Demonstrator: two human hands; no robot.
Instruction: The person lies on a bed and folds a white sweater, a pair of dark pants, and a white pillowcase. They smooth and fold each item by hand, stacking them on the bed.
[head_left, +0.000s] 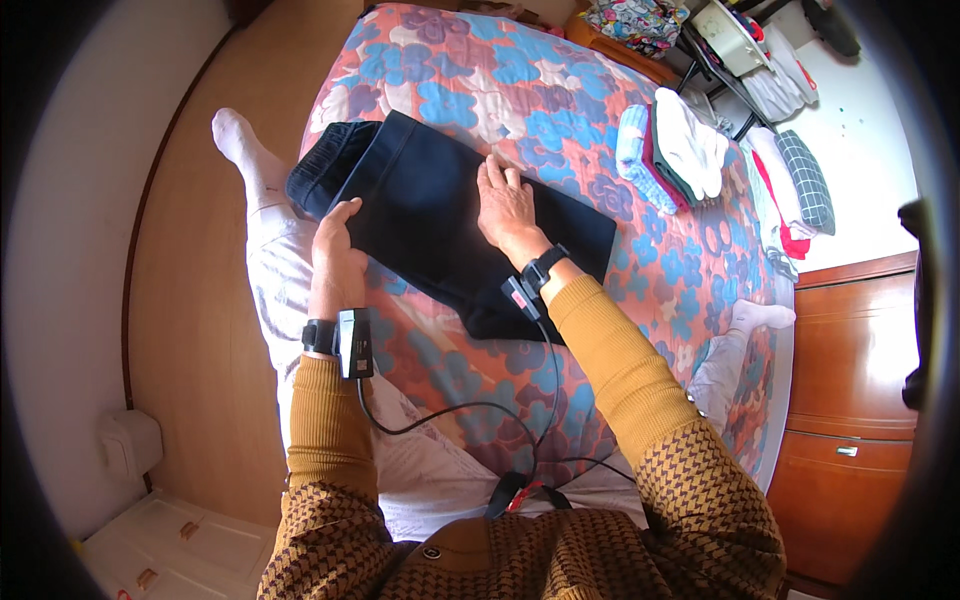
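A pair of dark trousers (431, 217), folded lengthwise, lies on the flowered bedspread (450, 390) between my spread legs. The gathered elastic waistband shows at the upper left end of the trousers. My left hand (341, 244) is at their left edge, thumb on top of the cloth and fingers partly hidden; whether it pinches the fabric I cannot tell. Flat on the upper middle of the cloth rests my right hand (506, 202), fingers extended and slightly apart. Each wrist wears a strapped device with a black cable running down to my waist.
Folded socks (686, 146) in white, green, dark red and light blue lie at the bed's upper right. Beyond them are more folded clothes (806, 180). A red-brown wooden cabinet (851, 352) stands at the right, a white bin (131, 442) by the left wall.
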